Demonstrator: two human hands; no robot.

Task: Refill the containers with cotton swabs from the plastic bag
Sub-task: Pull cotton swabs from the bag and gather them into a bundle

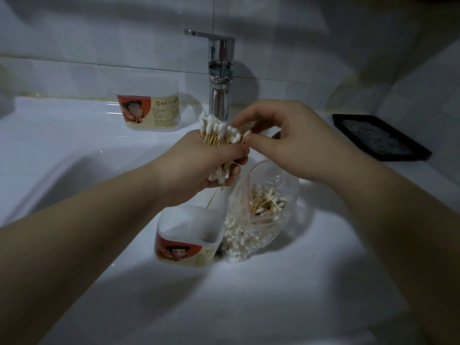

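Note:
My left hand [199,163] grips a bundle of cotton swabs [220,131] upright above the sink, with their white tips fanned out at the top. My right hand [286,143] reaches in from the right, and its thumb and fingertips pinch the swab tips at the bundle's right side. Below the hands stands an open white container [189,235] with a red cartoon label, and one loose stick hangs over it. Beside it lies the clear plastic bag [258,215], open and holding many swabs. A second labelled container [151,112] sits on the back ledge at the left.
A chrome faucet [220,78] rises just behind the hands. On the counter at the right lies a black tray [378,136]. The white sink basin [74,150] slopes down to the left, and tiled wall runs behind.

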